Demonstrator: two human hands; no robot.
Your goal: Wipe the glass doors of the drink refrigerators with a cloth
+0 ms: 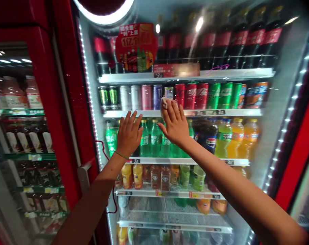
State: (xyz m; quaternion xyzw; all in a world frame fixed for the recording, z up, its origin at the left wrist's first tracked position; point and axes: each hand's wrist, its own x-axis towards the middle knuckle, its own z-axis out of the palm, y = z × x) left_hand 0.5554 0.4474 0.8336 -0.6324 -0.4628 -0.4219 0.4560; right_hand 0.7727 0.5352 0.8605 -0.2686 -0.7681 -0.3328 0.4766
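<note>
My right hand (175, 120) presses a crumpled whitish cloth (165, 102) against the glass door (167, 211) of a lit drinks fridge. Part of the cloth shows above and left of the fingertips; the palm hides the rest. To its left, my left hand (129, 133) lies flat on the same glass with its fingers stretched out and nothing in it. A thin band (122, 155) circles the left wrist. Behind the glass, near both hands, are drink cans (141, 98) and green bottles (155, 137).
A round red promotional sticker (136, 47) is at the upper left of the door. Cola bottles (241, 37) line the top shelf, orange bottles (237, 132) a middle one. A metal handle (84, 175) juts out at left, beside a second red-framed fridge (41, 85).
</note>
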